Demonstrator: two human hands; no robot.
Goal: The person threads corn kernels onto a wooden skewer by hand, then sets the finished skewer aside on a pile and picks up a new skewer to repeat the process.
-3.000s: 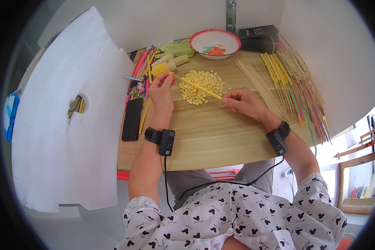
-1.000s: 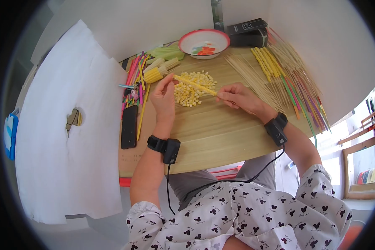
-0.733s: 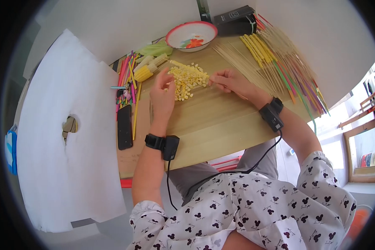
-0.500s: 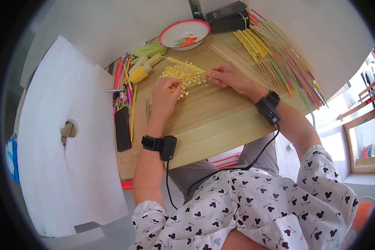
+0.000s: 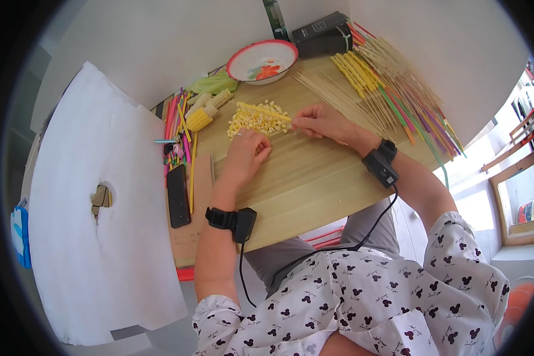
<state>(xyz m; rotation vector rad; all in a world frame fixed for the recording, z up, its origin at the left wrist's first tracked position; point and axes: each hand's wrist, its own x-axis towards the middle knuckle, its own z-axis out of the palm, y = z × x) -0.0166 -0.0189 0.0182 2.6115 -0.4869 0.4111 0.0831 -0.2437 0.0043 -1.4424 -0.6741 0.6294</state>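
Note:
My right hand (image 5: 318,120) pinches one end of a skewer threaded with corn kernels (image 5: 261,111). The threaded part slants up and left over a heap of loose yellow corn kernels (image 5: 241,123). At the near edge of this heap is my left hand (image 5: 247,155), fingers curled together toward the thumb. Whatever lies between those fingertips is too small to make out. Left of the heap rests a partly stripped corn cob (image 5: 200,119), with bare pale cob showing behind it.
A red-rimmed bowl (image 5: 263,61) stands at the back beside a black box (image 5: 323,37). Bare wooden skewers (image 5: 338,95), kernel-covered skewers (image 5: 356,72) and coloured sticks lie at right. A phone (image 5: 178,196) and more coloured sticks (image 5: 173,113) are at left, near a white board (image 5: 95,261).
My left hand has moved right and toward me, off the heap to its near edge. My right hand keeps hold of the corn skewer. The view has tilted slightly.

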